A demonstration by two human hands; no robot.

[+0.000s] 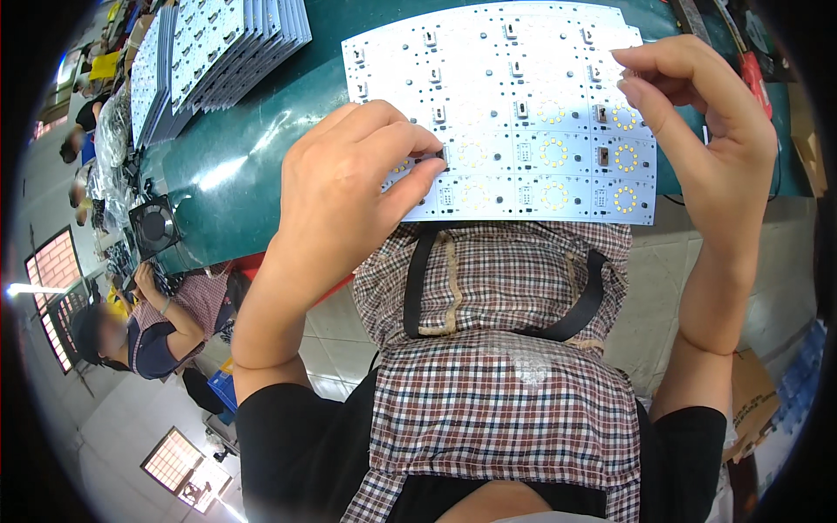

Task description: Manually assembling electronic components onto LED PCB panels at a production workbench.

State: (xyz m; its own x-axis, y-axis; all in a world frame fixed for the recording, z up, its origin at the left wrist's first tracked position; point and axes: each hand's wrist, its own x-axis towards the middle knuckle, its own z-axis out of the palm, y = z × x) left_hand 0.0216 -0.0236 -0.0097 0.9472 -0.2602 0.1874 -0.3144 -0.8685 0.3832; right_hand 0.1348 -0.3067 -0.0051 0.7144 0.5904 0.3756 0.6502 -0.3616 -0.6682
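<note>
A white panel of LED circuit boards [488, 96] lies on the green table in front of me, its near edge at the table's edge. Small slide switches [522, 110] stand in its upper rows, and rings of yellow LEDs [553, 152] show in its lower rows. Over the panel's lower left, my left hand [349, 170] pinches a small dark switch [443, 159] against the board between thumb and forefinger. My right hand [697, 113] hovers at the panel's right edge, thumb and forefinger apart, the other fingers curled; I make out nothing between them.
Stacks of similar boards [235, 52] stand at the far left of the green tabletop [209, 200]. A small black fan [154, 226] sits at the table's left edge, near a seated person [166, 327]. A red-handled tool [755, 83] lies at the right, and a cardboard box [751, 397] is below.
</note>
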